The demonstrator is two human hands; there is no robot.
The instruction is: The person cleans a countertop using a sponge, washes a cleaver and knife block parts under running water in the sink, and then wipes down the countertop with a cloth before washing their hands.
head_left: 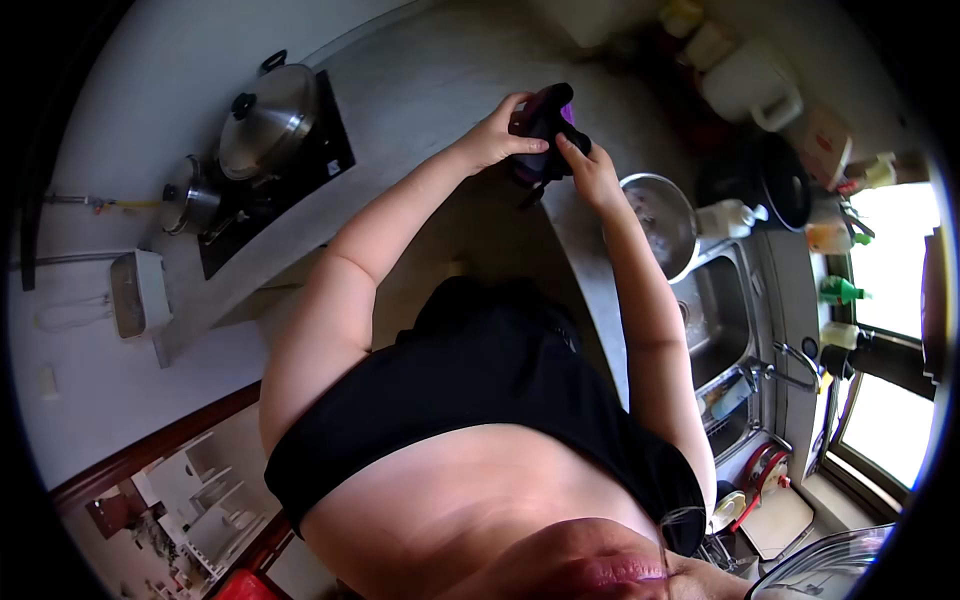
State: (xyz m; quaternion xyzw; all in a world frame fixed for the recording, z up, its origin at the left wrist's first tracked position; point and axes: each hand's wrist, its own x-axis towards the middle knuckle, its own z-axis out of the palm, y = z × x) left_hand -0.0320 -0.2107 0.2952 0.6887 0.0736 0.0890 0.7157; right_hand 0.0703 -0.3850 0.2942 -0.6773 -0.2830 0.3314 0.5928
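Note:
Both hands meet in front of me around a small black-and-purple item with a dark strap or flap hanging from its lower edge. Its exact kind is hard to make out. My left hand grips its left side, thumb lying across the near face. On the right side, my right hand pinches its lower part with the thumb and fingers. The item is held up near the inner corner of the grey countertop. Just right of my right hand stands a round metal bowl, whose contents are unclear.
At left, a large lidded pan and a smaller pot stand on a black stove. To the right lie the metal sink and faucet. A black pot and several bottles line the window side.

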